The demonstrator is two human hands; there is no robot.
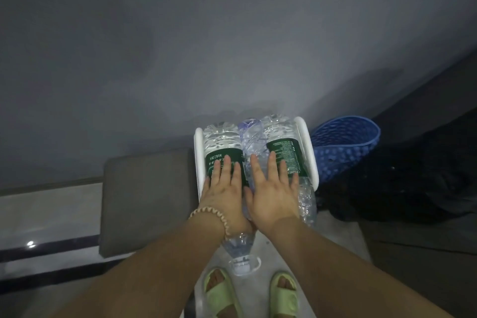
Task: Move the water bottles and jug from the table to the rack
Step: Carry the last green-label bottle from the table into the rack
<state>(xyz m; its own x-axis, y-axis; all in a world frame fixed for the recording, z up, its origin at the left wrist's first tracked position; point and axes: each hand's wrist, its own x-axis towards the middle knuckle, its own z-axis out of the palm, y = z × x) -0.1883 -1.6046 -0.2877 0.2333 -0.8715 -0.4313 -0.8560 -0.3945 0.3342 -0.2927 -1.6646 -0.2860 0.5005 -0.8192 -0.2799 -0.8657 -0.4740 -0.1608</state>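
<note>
Three water bottles [222, 141] lie side by side in the white rack [308, 152], filling it rail to rail, necks overhanging its near edge. The left hand [224, 184] and right hand [273, 188] press flat on them, fingers [227, 162] straight. A blue basket [346, 147] crowds the right, and a grey wall [206, 46] stands behind.

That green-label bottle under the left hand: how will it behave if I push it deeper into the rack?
Likely heavy: the left green-label bottle looks full of water. Lying on its side in the white rack, it may roll, though the middle bottle hems it in. Its smooth label could slide under the flat left hand.
</note>
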